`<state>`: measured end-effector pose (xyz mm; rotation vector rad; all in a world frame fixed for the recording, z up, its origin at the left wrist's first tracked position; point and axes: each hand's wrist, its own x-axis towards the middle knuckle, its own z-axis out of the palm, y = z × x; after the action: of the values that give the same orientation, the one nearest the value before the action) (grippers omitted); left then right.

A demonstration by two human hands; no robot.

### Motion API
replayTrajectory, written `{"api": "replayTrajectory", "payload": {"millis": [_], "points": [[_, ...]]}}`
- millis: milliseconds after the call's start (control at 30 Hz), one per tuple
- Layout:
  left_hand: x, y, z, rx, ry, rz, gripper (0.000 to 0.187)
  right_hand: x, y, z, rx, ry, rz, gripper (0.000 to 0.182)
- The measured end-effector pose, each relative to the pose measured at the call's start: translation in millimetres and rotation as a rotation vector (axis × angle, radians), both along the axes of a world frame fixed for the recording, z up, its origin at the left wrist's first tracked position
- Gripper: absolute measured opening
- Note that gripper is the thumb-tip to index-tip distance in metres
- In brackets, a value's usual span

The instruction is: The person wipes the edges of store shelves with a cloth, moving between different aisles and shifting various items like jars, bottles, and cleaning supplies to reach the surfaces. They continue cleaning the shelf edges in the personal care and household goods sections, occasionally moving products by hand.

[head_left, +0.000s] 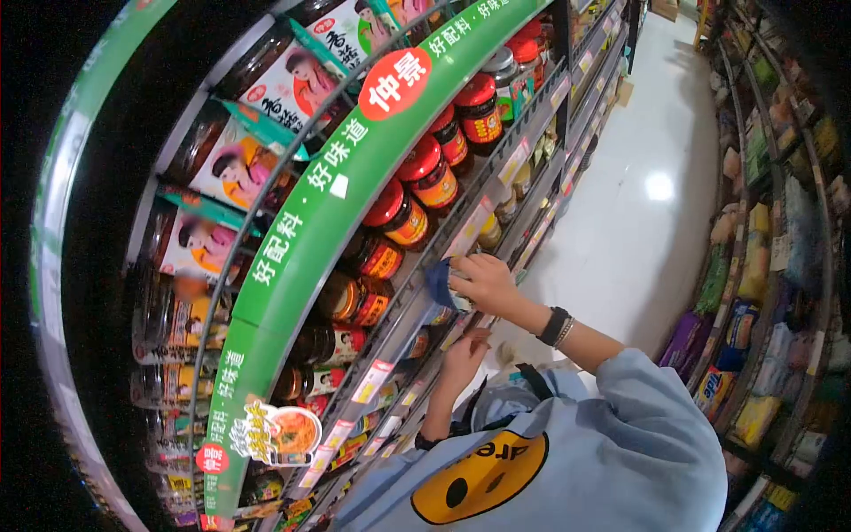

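My right hand [487, 282] is closed around a dark blue cloth [439, 284] beside the shelf's front edge, with a dark band and a bracelet on the wrist. Lower and to the left, my left hand [463, 356] is raised near the lower shelf edge, its fingers close together; whether anything is in them is too small to tell. Jars with red lids [419, 158] stand on the shelf just above the cloth. Price labels [370, 383] run along the shelf edge to the left of my hands.
A green curved sign [292, 217] with white characters fronts the shelves on the left, with boxed jars [232, 168] behind it. A pale floor aisle [620, 177] runs ahead. Packaged goods [753, 253] fill the right-hand shelves.
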<state>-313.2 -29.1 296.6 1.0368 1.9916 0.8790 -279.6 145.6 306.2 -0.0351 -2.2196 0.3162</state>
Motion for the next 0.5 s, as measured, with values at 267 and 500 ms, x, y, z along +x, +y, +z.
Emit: {"api": "replayTrajectory", "payload": {"millis": [267,500], "points": [[-35,18,-18,-0.036,0.181,-0.011,0.024,7,67,4,0.1,0.041,-0.028,0.02],[-48,23,-21,-0.161,0.001,0.192,0.026,11,139,-2,0.142,0.058,0.063,0.019]]}}
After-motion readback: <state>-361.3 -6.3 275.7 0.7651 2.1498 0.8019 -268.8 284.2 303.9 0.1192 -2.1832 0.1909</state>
